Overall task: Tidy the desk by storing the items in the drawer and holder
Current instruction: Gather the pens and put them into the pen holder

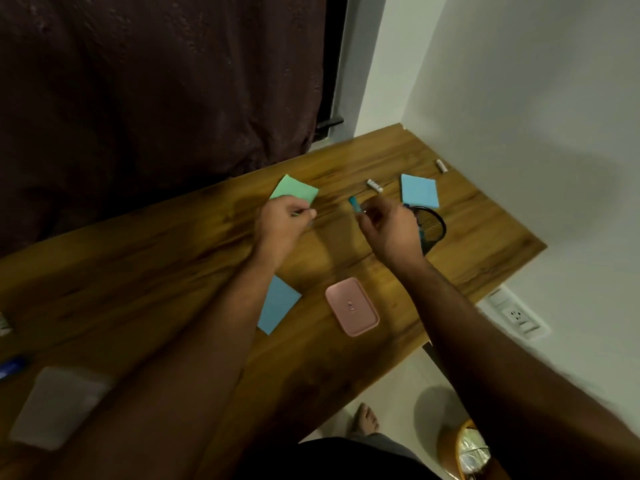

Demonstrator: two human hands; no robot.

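Note:
My right hand (388, 226) is closed around a teal pen (355, 204), its tip sticking up beside a black mesh holder (433, 226) that my wrist partly hides. My left hand (284, 220) pinches a thin pen-like item (306, 213) just below a green sticky-note pad (294, 190). A blue pad (419, 190) lies behind the holder, and another blue pad (278, 304) lies under my left forearm. Two small white batteries (374, 185) (441, 165) rest farther back. A pink case (351, 306) sits nearer on the wooden desk (138, 271).
At the near left lie a blurry grey-white flat object (59, 407), a blue item (14, 367) and a small white thing (4, 323) at the frame edge. A dark curtain (156, 81) hangs behind. A wall socket (517, 315) and a bin (464, 448) are to the right.

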